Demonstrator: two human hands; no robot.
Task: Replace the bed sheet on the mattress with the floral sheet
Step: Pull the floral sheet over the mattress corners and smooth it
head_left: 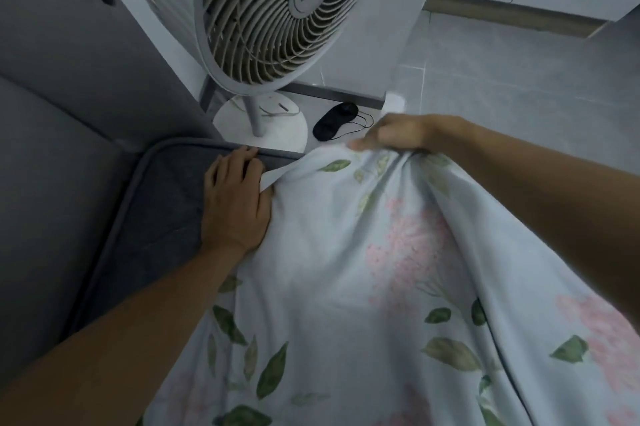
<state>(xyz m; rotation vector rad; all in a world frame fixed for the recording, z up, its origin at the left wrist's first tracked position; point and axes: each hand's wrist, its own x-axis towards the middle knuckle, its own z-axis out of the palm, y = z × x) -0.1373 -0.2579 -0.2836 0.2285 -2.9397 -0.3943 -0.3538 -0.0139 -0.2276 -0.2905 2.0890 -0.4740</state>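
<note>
While the dark grey mattress (162, 203) lies bare at its corner toward nine o'clock, with no old sheet showing on it, the floral sheet (346, 269) covers the part from the centre down to six o'clock, so the swap looks partly done. Left, by my judgement, is pulling the edge over that corner and any sides out of view. The left hand (235, 200) pinches the sheet's edge against the mattress, and the right hand (394, 134), at one o'clock, grips a raised bunch of it.
</note>
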